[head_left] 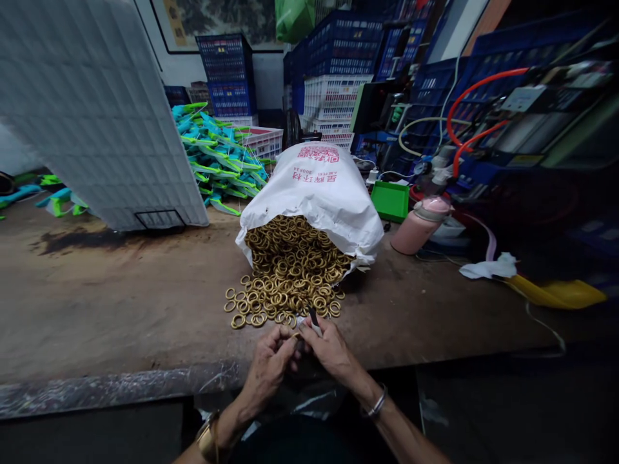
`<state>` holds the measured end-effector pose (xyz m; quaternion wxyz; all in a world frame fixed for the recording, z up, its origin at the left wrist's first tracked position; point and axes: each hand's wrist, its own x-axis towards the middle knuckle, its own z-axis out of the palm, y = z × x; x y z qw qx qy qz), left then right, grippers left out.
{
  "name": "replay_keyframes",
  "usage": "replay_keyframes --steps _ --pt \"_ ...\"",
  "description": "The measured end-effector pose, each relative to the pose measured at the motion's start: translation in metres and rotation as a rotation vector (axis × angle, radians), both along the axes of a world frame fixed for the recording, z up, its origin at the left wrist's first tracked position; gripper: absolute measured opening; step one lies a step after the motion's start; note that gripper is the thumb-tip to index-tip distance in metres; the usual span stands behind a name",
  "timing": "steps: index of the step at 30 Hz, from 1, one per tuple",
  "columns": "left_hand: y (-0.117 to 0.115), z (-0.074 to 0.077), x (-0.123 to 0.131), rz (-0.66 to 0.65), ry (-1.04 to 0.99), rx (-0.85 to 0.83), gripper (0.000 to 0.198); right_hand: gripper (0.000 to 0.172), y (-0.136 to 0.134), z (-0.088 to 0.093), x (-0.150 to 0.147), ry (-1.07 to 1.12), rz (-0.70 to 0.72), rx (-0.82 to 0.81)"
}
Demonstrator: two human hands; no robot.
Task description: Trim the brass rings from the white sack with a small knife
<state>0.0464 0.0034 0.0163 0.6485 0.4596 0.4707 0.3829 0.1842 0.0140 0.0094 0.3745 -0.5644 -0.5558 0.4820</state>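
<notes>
My left hand [268,367] and my right hand [331,351] meet at the near edge of the brown worktable [120,303], fingers pinched together. My right hand grips a small dark tool or part [313,317] that sticks up from its fingers. My left hand pinches what looks like a gold ring, mostly hidden. Just beyond the hands lies a heap of gold rings [285,277] spilling from a white sack [319,193] that lies on its side with its mouth toward me.
A big white gridded panel [97,109] leans at the left. Teal and green plastic parts [217,154] are piled behind it. A pink bottle [418,225], a green tray [391,201], hoses and blue and white crates stand at the right and back.
</notes>
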Motion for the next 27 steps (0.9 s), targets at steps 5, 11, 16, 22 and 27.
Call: replay_keyframes --steps 5,11,16,22,27 --pt "-0.003 -0.001 -0.002 -0.061 -0.157 -0.130 0.033 0.027 -0.002 0.005 0.000 -0.037 0.024 0.051" --pt "-0.004 -0.005 -0.003 -0.017 -0.252 -0.142 0.031 0.019 -0.005 -0.004 0.004 -0.328 0.006 0.149" --pt "-0.004 -0.012 -0.005 -0.024 -0.225 -0.062 0.030 0.031 -0.014 -0.013 0.003 -0.606 0.167 0.210" --pt "-0.005 -0.018 -0.008 -0.027 -0.162 -0.006 0.032 0.041 -0.016 -0.009 0.000 -0.730 0.210 0.221" --pt "-0.006 -0.021 -0.008 -0.024 -0.116 0.053 0.030 0.039 -0.015 -0.010 -0.001 -0.790 0.198 0.214"
